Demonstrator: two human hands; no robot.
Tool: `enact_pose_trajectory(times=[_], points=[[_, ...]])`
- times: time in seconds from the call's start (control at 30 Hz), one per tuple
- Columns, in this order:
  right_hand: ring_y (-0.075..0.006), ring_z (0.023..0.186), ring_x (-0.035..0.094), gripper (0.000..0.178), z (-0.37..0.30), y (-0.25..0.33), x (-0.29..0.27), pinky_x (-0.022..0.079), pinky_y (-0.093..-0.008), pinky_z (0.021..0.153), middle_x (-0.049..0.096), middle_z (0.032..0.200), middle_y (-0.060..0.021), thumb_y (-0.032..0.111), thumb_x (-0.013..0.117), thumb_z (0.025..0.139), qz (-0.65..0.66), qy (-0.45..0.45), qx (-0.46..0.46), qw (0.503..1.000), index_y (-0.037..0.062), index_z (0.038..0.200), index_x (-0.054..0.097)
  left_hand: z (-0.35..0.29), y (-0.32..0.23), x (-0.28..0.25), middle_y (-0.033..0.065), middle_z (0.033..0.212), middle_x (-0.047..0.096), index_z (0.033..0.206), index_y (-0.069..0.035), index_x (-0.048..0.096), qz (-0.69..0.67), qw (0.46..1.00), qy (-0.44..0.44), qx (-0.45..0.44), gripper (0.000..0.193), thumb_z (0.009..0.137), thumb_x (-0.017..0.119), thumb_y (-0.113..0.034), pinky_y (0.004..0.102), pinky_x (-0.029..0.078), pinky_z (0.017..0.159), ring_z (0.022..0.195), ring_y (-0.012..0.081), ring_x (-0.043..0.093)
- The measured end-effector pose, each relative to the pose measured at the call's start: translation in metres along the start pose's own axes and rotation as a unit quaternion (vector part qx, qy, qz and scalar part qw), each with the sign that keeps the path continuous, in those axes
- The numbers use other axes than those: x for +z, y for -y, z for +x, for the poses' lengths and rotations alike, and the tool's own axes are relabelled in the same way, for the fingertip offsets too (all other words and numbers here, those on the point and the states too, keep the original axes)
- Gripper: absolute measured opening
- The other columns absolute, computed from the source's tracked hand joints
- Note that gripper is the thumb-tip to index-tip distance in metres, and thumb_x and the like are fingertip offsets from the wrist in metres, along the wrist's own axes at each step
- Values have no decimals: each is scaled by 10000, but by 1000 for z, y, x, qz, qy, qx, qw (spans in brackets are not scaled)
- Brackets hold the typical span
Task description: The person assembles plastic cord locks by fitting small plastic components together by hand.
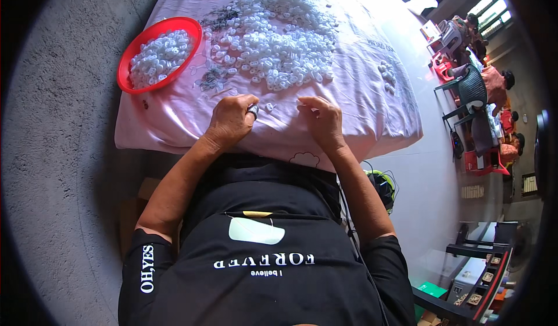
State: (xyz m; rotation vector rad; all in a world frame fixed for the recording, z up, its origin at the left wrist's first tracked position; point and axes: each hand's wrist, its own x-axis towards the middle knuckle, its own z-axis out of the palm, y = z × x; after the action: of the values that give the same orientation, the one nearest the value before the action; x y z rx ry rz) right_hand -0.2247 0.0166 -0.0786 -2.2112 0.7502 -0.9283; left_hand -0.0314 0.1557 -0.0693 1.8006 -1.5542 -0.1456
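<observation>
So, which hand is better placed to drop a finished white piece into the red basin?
Probably the left hand: the red basin lies up on its side, while the right hand rests farther away across the pink cloth.

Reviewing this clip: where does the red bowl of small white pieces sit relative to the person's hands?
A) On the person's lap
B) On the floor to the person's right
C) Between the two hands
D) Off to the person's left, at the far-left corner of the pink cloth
D: the red bowl rests on the pink cloth beyond and left of the left hand, well away from the right hand.
</observation>
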Motion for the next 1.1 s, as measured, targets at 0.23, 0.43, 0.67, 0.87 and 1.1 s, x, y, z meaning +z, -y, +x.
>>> enact_pose_trajectory(times=[0.23,0.43,0.67,0.87,1.1], points=[[-190,709,651,192,-2,-14,13,520,-292,638,687,925,-67,39,656,766,-87,-46,-85,992,70,946,717,3,9,11,194,912,668,969,-20,644,-2,1000,9,-16,230,756,559,-37,433,499,790,860,360,642],[-200,715,658,217,-3,-18,14,527,-302,671,674,971,-68,88,695,744,-94,-63,-74,991,67,960,696,4,7,6,196,823,661,968,-16,625,-23,997,29,-65,184,797,614,-85,413,501,741,785,343,651],[-210,727,660,284,-7,-14,13,532,-322,685,622,1100,-130,107,749,690,-64,-69,-40,995,41,960,691,-3,10,-4,145,757,643,902,-1,618,-53,995,40,-79,142,791,670,-73,348,493,653,703,235,650],[-206,715,646,293,-7,-13,11,529,-320,679,610,1116,-125,120,761,690,-62,-57,-40,996,19,955,690,-7,11,-20,149,808,672,861,0,616,-62,992,40,-99,113,786,657,-73,373,515,722,774,293,669],[-203,704,659,284,-6,-14,12,539,-314,679,612,1114,-126,101,759,690,-36,-62,-36,997,7,948,684,-10,15,-17,144,823,641,854,-7,619,-9,999,-4,-47,103,752,622,-24,390,501,726,785,309,637]])
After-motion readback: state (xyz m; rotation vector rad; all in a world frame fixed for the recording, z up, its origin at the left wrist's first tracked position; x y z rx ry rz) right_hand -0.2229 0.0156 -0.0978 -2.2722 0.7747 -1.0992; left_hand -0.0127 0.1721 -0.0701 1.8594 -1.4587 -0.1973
